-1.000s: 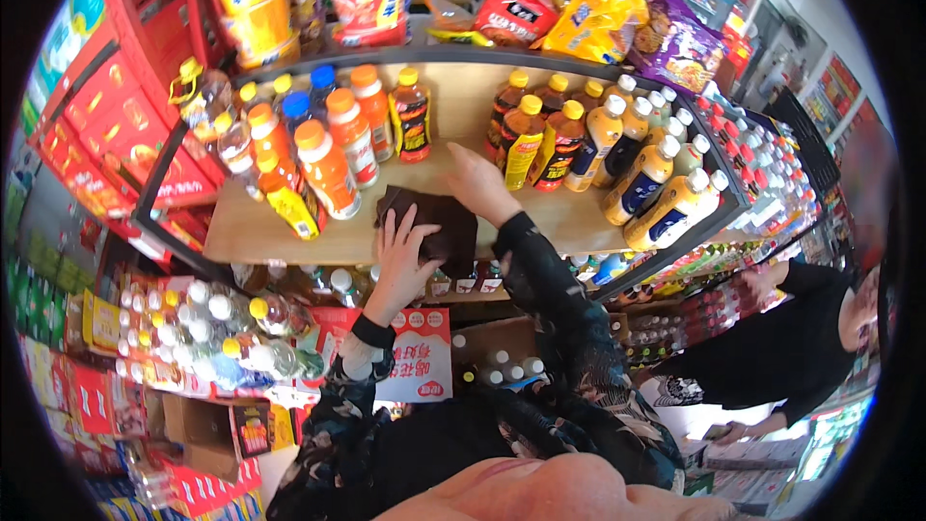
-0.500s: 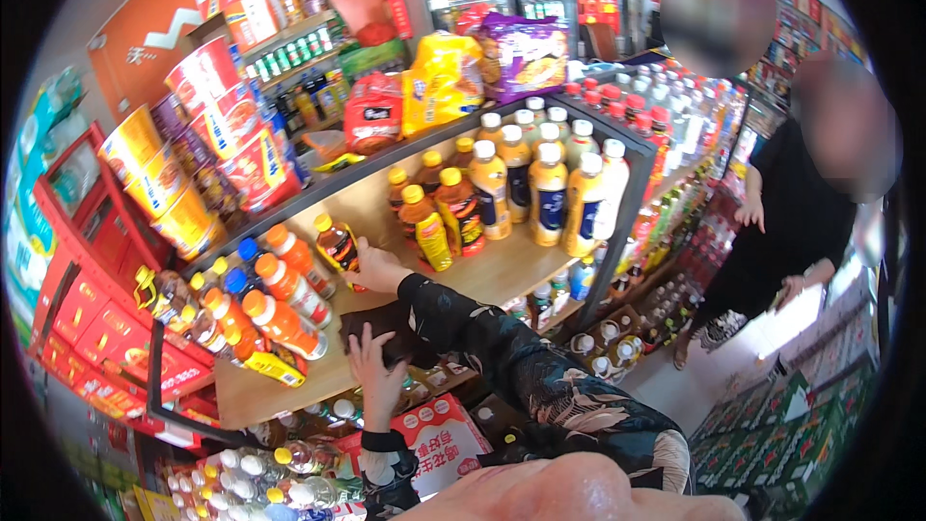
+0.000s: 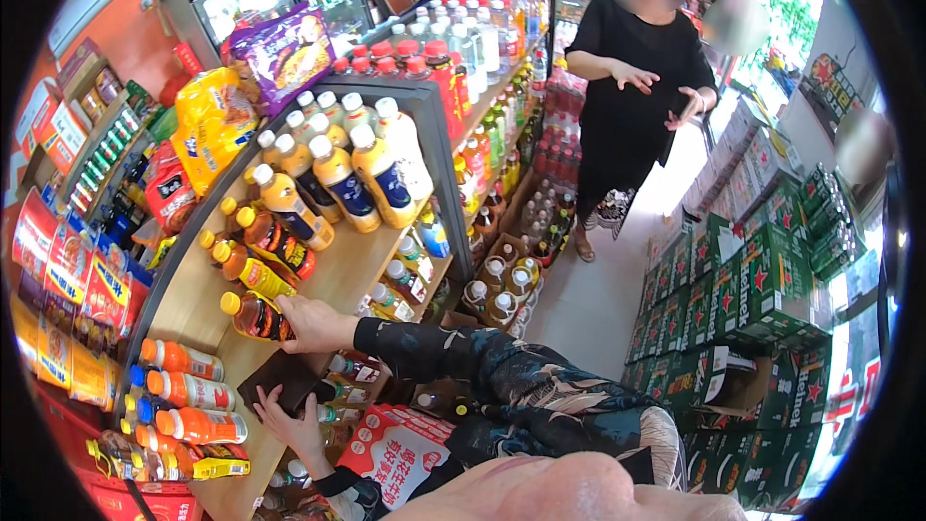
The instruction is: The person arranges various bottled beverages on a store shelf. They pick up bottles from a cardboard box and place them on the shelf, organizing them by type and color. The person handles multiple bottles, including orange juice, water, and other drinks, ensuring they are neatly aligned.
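Observation:
My right hand [image 3: 318, 323] is closed around a bottle of dark drink [image 3: 258, 316] with a yellow cap and dark label on the wooden shelf [image 3: 217, 314]. The bottle is beside a group of yellow-capped drink bottles [image 3: 253, 273]. Nearer to me, my left hand [image 3: 289, 422] has its fingers apart, the tips at the edge of a dark cloth-like piece [image 3: 286, 378] at the shelf's front edge. I cannot make out exactly what this piece is. Orange-capped bottles [image 3: 193, 391] are grouped at the shelf's left end.
White-capped yellow bottles [image 3: 333, 174] fill the shelf's far end beside its dark frame [image 3: 446, 169]. Snack bags [image 3: 214, 125] lie behind. A red-and-white carton [image 3: 395, 449] is below my arms. A person in black [image 3: 632, 87] stands in the aisle, facing green cartons [image 3: 772, 280].
My view has turned to the right. My right hand and its bottle are closer to the yellow-capped group, farther from the orange-capped ones. The other person's hands are now raised in front.

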`<state>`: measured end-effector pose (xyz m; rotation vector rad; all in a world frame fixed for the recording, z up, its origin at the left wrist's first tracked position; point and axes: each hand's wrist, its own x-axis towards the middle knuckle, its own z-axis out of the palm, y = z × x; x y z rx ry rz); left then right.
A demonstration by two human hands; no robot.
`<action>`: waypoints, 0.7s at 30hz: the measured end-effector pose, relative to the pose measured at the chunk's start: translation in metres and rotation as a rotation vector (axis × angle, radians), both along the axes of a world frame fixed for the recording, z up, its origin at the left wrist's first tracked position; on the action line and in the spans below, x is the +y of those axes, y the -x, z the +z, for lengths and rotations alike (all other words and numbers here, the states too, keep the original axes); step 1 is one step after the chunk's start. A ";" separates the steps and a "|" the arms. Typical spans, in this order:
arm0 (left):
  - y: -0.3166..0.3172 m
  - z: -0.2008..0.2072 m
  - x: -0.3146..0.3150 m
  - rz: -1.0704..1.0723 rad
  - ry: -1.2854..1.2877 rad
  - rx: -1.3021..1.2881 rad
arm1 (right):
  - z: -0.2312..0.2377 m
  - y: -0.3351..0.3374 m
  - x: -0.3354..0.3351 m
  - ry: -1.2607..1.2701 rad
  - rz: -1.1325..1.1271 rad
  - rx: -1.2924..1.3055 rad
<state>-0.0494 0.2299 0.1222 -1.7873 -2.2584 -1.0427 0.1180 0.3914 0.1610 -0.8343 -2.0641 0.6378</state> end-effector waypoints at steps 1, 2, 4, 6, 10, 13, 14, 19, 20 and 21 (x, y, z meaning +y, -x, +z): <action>-0.001 -0.001 0.000 0.004 -0.001 0.000 | -0.001 -0.008 -0.004 0.000 -0.021 0.003; -0.001 -0.002 0.000 0.010 -0.001 -0.001 | -0.001 -0.017 -0.007 0.000 -0.041 0.006; 0.001 -0.005 -0.001 0.017 -0.012 0.005 | -0.004 -0.025 -0.011 -0.015 -0.070 0.034; 0.000 -0.002 -0.003 0.013 -0.019 0.026 | -0.006 -0.029 -0.014 -0.053 -0.092 0.086; -0.003 -0.004 -0.001 0.034 -0.022 0.053 | -0.010 -0.031 -0.015 -0.009 -0.083 0.120; -0.001 -0.006 -0.001 0.039 -0.033 0.060 | -0.009 -0.032 -0.018 0.117 -0.048 0.127; -0.001 -0.007 0.000 0.036 -0.040 0.065 | -0.008 -0.033 -0.018 0.146 -0.039 0.120; -0.002 0.001 -0.003 0.004 -0.047 0.076 | -0.025 -0.027 -0.012 0.101 -0.009 0.165; -0.002 0.003 -0.003 -0.012 -0.044 0.069 | -0.025 -0.026 -0.011 0.096 -0.008 0.174; -0.008 0.002 0.001 -0.033 -0.047 0.049 | -0.027 -0.031 -0.007 0.083 -0.012 0.169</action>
